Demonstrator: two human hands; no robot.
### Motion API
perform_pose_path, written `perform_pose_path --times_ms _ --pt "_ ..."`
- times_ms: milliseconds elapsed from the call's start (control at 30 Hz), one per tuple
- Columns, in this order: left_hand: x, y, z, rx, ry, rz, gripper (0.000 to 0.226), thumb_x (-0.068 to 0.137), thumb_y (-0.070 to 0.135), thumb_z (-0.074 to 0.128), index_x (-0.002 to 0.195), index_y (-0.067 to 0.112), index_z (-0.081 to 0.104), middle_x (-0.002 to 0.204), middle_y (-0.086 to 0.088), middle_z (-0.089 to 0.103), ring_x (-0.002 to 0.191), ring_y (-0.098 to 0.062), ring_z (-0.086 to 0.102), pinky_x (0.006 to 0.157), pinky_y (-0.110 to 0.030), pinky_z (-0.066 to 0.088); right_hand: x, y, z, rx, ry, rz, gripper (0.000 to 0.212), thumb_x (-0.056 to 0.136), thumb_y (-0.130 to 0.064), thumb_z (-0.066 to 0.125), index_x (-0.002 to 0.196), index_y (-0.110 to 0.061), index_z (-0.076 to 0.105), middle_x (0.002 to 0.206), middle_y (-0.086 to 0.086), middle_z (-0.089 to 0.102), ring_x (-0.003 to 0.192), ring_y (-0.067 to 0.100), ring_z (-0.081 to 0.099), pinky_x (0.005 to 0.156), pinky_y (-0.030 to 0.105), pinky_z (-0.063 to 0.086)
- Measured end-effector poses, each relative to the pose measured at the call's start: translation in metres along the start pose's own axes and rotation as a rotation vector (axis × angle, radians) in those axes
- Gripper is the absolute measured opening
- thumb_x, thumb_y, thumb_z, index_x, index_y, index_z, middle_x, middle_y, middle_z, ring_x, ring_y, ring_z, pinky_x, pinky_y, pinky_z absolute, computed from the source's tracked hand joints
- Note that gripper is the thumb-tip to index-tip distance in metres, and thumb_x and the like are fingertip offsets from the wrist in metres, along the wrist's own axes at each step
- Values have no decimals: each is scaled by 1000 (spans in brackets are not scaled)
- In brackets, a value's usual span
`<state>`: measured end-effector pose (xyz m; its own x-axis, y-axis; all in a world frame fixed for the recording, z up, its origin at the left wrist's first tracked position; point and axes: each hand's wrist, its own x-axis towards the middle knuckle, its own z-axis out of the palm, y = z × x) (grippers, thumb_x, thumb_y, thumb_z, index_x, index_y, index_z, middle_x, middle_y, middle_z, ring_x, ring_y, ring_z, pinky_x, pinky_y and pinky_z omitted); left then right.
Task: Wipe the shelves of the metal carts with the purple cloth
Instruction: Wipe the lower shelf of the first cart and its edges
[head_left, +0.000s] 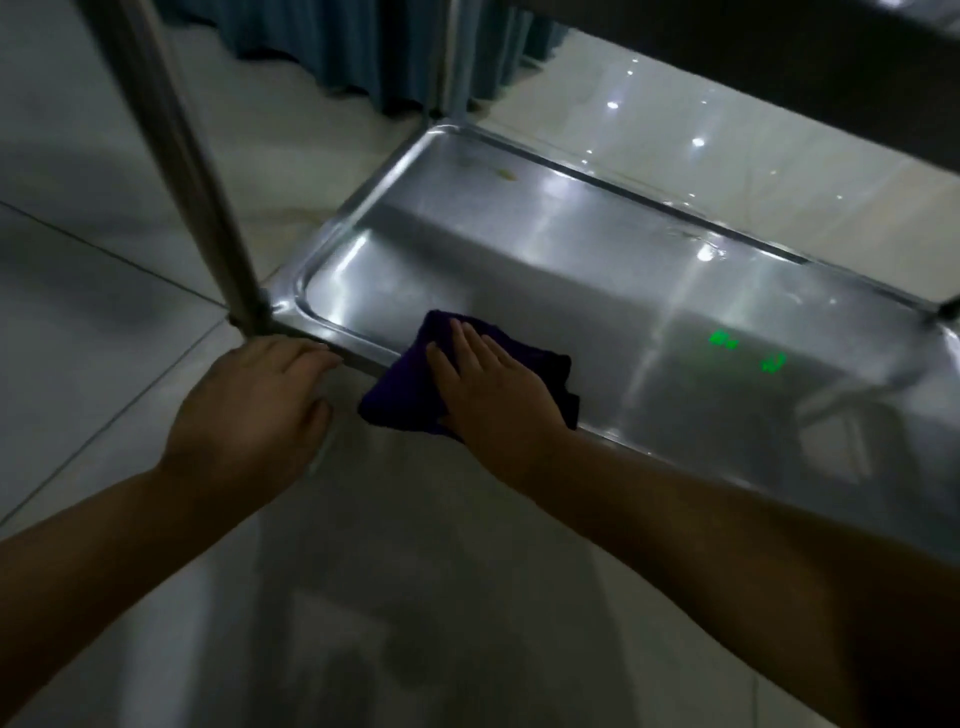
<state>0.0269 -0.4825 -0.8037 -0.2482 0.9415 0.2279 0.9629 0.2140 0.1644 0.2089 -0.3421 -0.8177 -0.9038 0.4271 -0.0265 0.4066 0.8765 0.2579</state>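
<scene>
Fingers (470, 345) of the right hand (485, 384) lie straight, pressing the folded purple cloth (524, 358) flat on the shiny steel bottom shelf (597, 270) at its near-left edge, left hand (249, 405) steadying the rim; wiping underway, next stroke probably rightward.

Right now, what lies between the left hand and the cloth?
Only the shelf's bare front rim, in the head view. The left hand rests its fingers on that rim beside the post; the right hand presses the cloth.
</scene>
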Motion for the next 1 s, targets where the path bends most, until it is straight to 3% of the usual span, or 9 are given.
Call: perform_pose_path --times_ms 67,167,300,567,667,733,833,1000 --pt "6 20 7 -10 23 85 36 80 23 53 110 6 66 104 -14 66 96 -34 60 82 -43 48 -41 26 9 -20 -13 24 72 98 -35 53 152 -5 16 157 25 13 146 33 17 112 34 2" --pt "15 57 15 -42 91 240 45 81 25 41 112 4 65 107 -16 64 99 -35 59 87 -41 42 -101 63 21 -51 -64 83 80 78 -37 78 141 -1 43 144 26 42 132 35 46 108 41 24" --pt "28 103 30 -89 70 405 45 80 24 42 111 3 66 113 -16 64 104 -30 52 92 -38 36 -180 109 28 -70 -88 151 82 71 -39 81 134 3 50 135 28 51 125 36 53 105 45 31" --pt "42 186 50 -96 -15 591 43 82 28 41 110 6 66 117 -13 63 107 -34 59 86 -44 45 -313 171 29 -111 -284 428 93 44 -42 92 120 3 62 120 27 62 104 38 66 87 42 39" --pt "46 208 53 -96 -16 639 45 80 28 41 107 4 67 114 -15 64 103 -35 61 88 -43 42 -351 188 35 -88 -325 563 94 46 -37 93 123 6 59 121 31 60 104 43 64 84 47 48" --pt "47 215 56 -86 -15 654 45 81 28 40 108 4 67 115 -15 64 104 -36 61 89 -40 36 -369 196 31 -52 -357 642 100 54 -34 91 134 5 47 131 31 53 113 42 60 86 46 51" --pt "49 222 58 -79 -10 659 45 83 30 41 109 4 68 116 -14 64 105 -33 58 89 -38 35 -394 203 30 -13 -451 739 98 78 -24 76 147 -5 9 154 26 20 140 38 31 108 44 36" --pt "57 215 57 -74 -53 625 47 82 35 40 108 5 66 114 -13 64 104 -31 55 87 -42 42 -398 220 23 477 -392 900 73 96 -21 56 153 -12 12 161 13 2 149 31 3 119 38 9"
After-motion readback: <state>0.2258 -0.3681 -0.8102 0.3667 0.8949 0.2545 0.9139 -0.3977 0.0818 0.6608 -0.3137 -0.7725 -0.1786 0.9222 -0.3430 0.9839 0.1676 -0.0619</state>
